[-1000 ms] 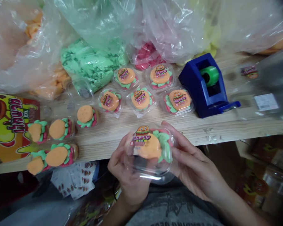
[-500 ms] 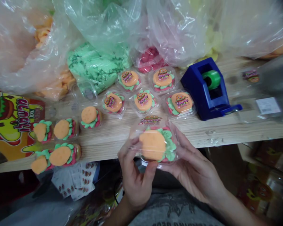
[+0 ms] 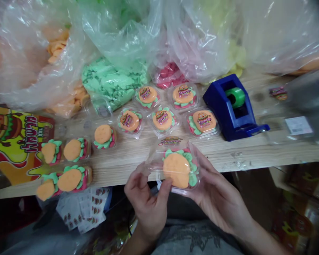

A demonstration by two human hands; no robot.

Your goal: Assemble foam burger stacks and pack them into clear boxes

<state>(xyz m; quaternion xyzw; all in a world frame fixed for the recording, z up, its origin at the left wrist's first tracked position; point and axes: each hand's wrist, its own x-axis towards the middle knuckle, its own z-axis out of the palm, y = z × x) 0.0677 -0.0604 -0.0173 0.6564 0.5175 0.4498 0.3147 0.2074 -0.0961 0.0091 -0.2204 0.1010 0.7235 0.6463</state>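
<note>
A clear plastic clamshell box [image 3: 195,177] is between my hands above the table's front edge. Inside lies a burger-shaped candy [image 3: 176,170] with an orange bun and green and pink layers. The box's lid [image 3: 154,156], with a printed burger sticker [image 3: 171,140], stands raised at the back. My right hand [image 3: 220,200] is closed around the box's right side and underside. At the left front, my left hand [image 3: 149,203] grips the box, its thumb against the bun's lower edge and its fingers by the lid's left side.
Several stickered burger boxes [image 3: 163,119] stand behind my hands. To the left are open-topped boxes with burgers [image 3: 73,149] and a printed carton [image 3: 13,145]. A blue tape dispenser [image 3: 228,109] stands right. Bags of green pieces [image 3: 114,79] and other colours line the back. Sticker sheets [image 3: 82,209] lie below the edge.
The lid looks tilted further back from the burger. My left hand has shifted slightly left and down, with its thumb now at the bun. The whole view has shifted a little.
</note>
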